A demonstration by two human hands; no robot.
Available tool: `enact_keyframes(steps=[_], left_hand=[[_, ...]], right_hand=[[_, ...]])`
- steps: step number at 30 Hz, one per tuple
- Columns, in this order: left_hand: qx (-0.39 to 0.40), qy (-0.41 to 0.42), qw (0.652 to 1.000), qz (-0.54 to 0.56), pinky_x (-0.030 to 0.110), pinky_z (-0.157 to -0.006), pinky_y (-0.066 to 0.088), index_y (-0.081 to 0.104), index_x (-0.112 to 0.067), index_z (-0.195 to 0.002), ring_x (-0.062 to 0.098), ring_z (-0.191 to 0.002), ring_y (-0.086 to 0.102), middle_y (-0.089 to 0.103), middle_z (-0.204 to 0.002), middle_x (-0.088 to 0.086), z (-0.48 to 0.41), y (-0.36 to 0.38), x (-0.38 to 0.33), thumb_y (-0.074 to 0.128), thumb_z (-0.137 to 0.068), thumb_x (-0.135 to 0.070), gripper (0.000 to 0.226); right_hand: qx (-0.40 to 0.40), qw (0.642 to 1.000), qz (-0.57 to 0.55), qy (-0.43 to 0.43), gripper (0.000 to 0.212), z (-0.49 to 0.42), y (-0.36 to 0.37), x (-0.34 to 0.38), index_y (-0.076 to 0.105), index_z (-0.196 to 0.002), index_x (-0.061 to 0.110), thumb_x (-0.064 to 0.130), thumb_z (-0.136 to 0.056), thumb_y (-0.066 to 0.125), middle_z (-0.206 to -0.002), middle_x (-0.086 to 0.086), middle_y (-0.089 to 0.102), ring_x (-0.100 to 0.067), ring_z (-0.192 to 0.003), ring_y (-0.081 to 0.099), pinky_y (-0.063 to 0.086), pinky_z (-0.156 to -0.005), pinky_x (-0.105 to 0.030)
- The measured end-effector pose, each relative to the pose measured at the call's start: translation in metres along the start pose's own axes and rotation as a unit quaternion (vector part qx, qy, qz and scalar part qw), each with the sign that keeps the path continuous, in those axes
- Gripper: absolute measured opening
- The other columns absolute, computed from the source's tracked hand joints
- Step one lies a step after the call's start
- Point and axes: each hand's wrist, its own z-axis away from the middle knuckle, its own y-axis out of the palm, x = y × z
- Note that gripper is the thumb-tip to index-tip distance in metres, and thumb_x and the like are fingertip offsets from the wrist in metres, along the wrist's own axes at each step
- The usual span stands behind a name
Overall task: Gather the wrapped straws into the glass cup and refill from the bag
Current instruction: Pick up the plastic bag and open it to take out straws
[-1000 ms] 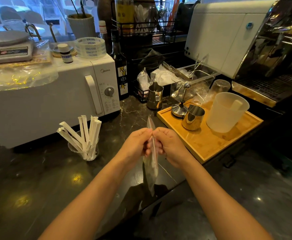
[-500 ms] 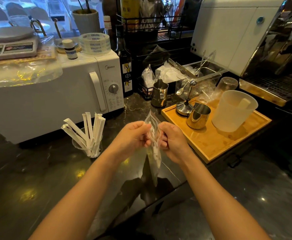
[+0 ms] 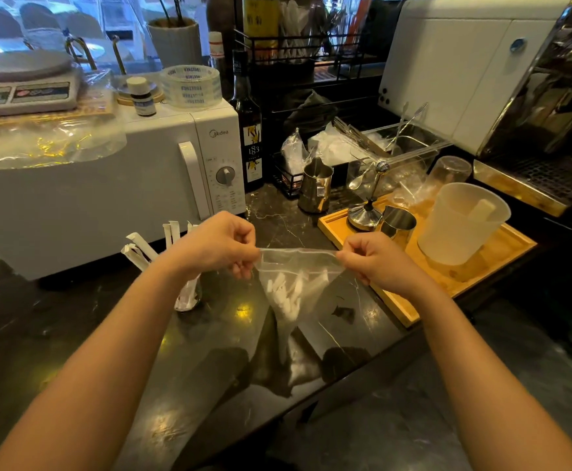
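1. The dark marble counter [image 3: 73, 334] is glossy, with pale veins and reflected lights; its front edge runs just below the hanging bag.
2. Over that edge, the left hand [image 3: 221, 244] and right hand [image 3: 378, 261] are both closed into pinches on the top corners of a clear plastic bag [image 3: 298, 287] — the mouth is stretched taut between them, and the bag sags to a point above the counter.
3. Inside the bag lie white wrapped straws [image 3: 289, 294], bunched toward its middle.
4. Left of the bag, partly hidden by the left wrist, the glass cup [image 3: 189, 299] stands on the counter with more wrapped straws fanning from its top.
5. Right of the bag sits a wooden tray [image 3: 481, 277] carrying a frosted plastic jug [image 3: 461, 226] and a small steel pitcher [image 3: 398, 224].
6. Behind the bag — a white microwave [image 3: 107, 185], a dark bottle beside it, and farther right an espresso machine [image 3: 549, 113].
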Motion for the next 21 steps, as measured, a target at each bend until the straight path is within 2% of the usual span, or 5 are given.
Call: enact_keyframes(steps=[7, 13, 16, 18, 21], left_hand=[[0.065, 0.015, 0.989, -0.133, 0.017, -0.056, 0.055, 0.052, -0.013, -0.058, 0.01, -0.054, 0.064, 0.061, -0.057, 0.002, -0.005, -0.011, -0.016, 0.06, -0.079, 0.002, 0.027], [0.039, 0.052, 0.976, -0.209, 0.017, -0.059, 0.055, 0.05, -0.016, -0.058, 0.005, -0.056, 0.064, 0.061, -0.062, 0.0, -0.01, -0.01, -0.023, 0.061, -0.081, -0.003, 0.027], [0.004, 0.087, 0.966, -0.243, 0.015, -0.061, 0.051, 0.047, -0.019, -0.056, 0.005, -0.059, 0.062, 0.057, -0.061, -0.002, -0.01, -0.006, -0.029, 0.06, -0.08, -0.003, 0.032], [-0.015, 0.116, 0.955, -0.274, 0.005, -0.055, 0.044, 0.043, -0.02, -0.054, 0.0, -0.052, 0.051, 0.049, -0.058, -0.005, -0.01, -0.003, -0.033, 0.059, -0.08, -0.002, 0.036], [-0.037, 0.159, 0.93, -0.328, 0.008, -0.055, 0.038, 0.037, -0.022, -0.053, 0.003, -0.052, 0.037, 0.04, -0.057, -0.006, -0.011, 0.003, -0.038, 0.057, -0.081, -0.003, 0.039]], right_hand=[[0.037, 0.989, 0.144, 0.0, 0.029, 0.006, -0.006, 0.002, 0.048, -0.061, 0.019, 0.018, -0.089, 0.053, -0.052, 0.005, 0.05, -0.001, -0.042, 0.045, 0.037, -0.045, -0.012], [0.025, 0.99, 0.137, 0.007, 0.03, 0.008, -0.006, 0.007, 0.048, -0.061, 0.019, 0.019, -0.091, 0.05, -0.055, 0.004, 0.049, -0.005, -0.048, 0.046, 0.037, -0.049, -0.016], [0.019, 0.999, 0.024, 0.022, 0.021, 0.009, -0.002, 0.006, 0.05, -0.072, 0.02, 0.022, -0.093, 0.046, -0.062, 0.003, 0.053, -0.003, -0.052, 0.049, 0.04, -0.053, -0.017], [0.046, 0.99, -0.108, 0.082, 0.015, 0.008, 0.0, 0.001, 0.048, -0.103, 0.02, 0.029, -0.095, 0.038, -0.077, -0.001, 0.059, -0.009, -0.064, 0.055, 0.045, -0.058, -0.023], [0.115, 0.93, -0.295, 0.188, 0.054, 0.007, 0.013, -0.015, 0.018, -0.141, 0.025, 0.046, -0.092, 0.029, -0.119, -0.014, 0.056, -0.021, -0.085, 0.063, 0.055, -0.067, -0.033]])
